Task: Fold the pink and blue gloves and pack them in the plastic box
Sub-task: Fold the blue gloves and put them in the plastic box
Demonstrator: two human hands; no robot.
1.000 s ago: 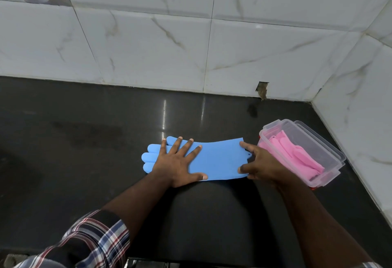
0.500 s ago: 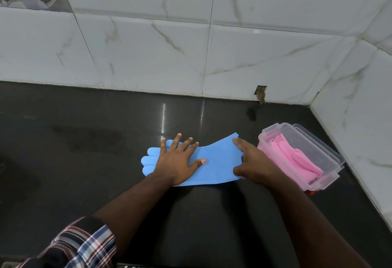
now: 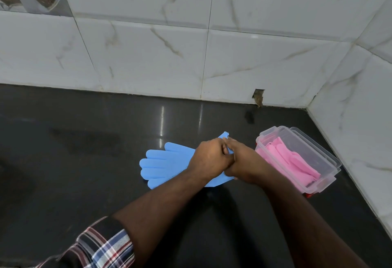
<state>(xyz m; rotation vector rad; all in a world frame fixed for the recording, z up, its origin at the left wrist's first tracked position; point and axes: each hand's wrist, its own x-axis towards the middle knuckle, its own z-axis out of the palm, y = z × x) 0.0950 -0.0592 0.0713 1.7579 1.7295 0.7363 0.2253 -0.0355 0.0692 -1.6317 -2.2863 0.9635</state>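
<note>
The blue glove [image 3: 167,165] lies on the dark counter [image 3: 84,161] near its middle, fingers flat and pointing left, cuff end lifted and bent over. The pink glove [image 3: 297,164] lies folded inside the clear, lidless plastic box [image 3: 326,153] near the counter's right edge

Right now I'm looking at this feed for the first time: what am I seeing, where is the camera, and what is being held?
There is no machine here: a person works with two bare hands. The single picture comes from a camera worn on the head, looking forward and down. The left hand and right hand meet over a blue glove on a dark countertop, folding its cuff end over; both seem to grip it, though the fingers are partly hidden. The glove's fingers lie flat, pointing left. To the right stands an open clear plastic box with a pink glove already inside. Marble-look wall tiles run behind.
</note>
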